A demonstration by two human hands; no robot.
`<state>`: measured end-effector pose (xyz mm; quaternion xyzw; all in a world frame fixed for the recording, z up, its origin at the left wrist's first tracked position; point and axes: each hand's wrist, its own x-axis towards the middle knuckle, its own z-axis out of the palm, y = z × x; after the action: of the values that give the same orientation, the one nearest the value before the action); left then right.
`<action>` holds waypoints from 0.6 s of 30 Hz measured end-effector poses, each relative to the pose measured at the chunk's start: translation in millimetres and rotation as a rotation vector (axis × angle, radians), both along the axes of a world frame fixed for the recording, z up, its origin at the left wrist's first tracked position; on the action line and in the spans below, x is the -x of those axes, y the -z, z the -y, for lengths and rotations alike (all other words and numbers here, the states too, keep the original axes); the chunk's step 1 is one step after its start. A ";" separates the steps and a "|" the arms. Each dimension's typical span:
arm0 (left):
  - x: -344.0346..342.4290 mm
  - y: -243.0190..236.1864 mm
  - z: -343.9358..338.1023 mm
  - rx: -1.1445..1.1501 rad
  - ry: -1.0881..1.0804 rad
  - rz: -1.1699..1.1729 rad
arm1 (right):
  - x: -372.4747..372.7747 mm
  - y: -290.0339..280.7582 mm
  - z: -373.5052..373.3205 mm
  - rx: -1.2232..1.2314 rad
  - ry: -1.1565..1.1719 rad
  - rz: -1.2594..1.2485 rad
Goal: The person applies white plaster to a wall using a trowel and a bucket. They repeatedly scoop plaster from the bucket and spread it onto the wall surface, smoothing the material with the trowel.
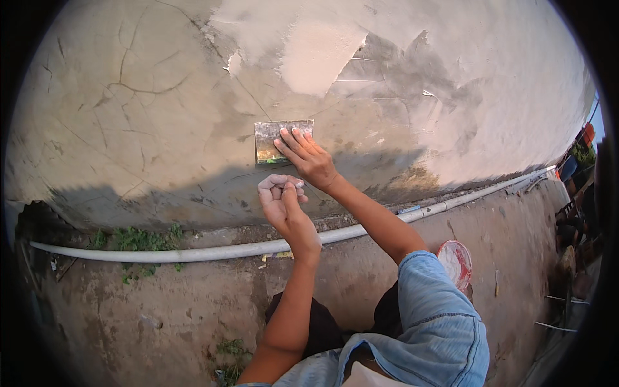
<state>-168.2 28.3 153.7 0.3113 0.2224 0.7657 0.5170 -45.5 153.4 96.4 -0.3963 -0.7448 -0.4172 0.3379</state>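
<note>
My right hand [309, 161] lies over a rectangular, stained metal plate [267, 137] against the wall, with its fingers extended across the face, holding it there. Just below, my left hand [284, 206] is closed, fingers curled toward the thumb; a small pale bit at the fingertips is too small to name. The grey plastered wall [148, 129] is cracked on the left. Higher up on the right it carries patches of pinkish-white coating [322, 45] with ragged edges.
A long white pipe [206, 253] runs along the wall's foot beside green weeds [145, 240]. A red-rimmed bucket [456, 261] with white residue sits on the dirty concrete ground [116, 309] to my right. Dark clutter [570, 232] crowds the far right edge.
</note>
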 end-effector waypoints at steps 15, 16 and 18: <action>-0.4 -9.8 6.5 -0.007 -0.027 -0.034 | -65.1 -203.0 12.0 -0.417 -0.018 -0.490; -0.6 -9.5 6.3 -0.003 -0.029 -0.035 | -62.7 -186.9 5.2 -0.427 0.021 -0.451; 2.1 -5.7 2.9 0.007 -0.053 -0.043 | -42.7 -131.4 -7.2 -0.353 0.097 -0.413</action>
<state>-170.4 25.5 159.5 0.3201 0.2444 0.7716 0.4925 -2.8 160.5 227.8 -0.4433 -0.5561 -0.4666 0.5259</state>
